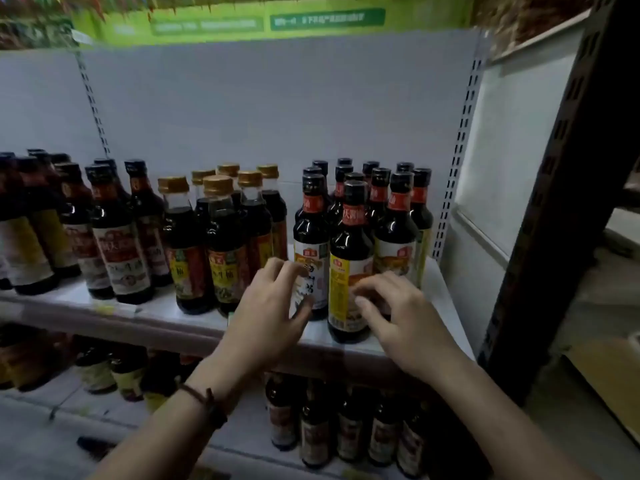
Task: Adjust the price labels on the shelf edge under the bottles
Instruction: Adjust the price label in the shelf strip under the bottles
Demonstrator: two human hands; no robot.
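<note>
Dark sauce bottles stand in groups on a white shelf (166, 315). Both my hands hover in front of the right group. My left hand (273, 306) has its fingers spread just before a white-labelled bottle (311, 247) and holds nothing. My right hand (398, 313) has its fingers curled against the lower label of the front yellow-labelled bottle (349, 258); I cannot tell whether it grips it. The shelf edge strip (114, 325) runs below the bottles, with a small yellowish price label (104, 309) at the left. My hands hide the strip under the right group.
Gold-capped bottles (221, 237) stand in the middle and red-labelled bottles (114, 237) at the left. More bottles (349, 427) fill the lower shelf. A dark metal upright (554, 202) rises at the right, beside a slotted white shelf post (457, 150).
</note>
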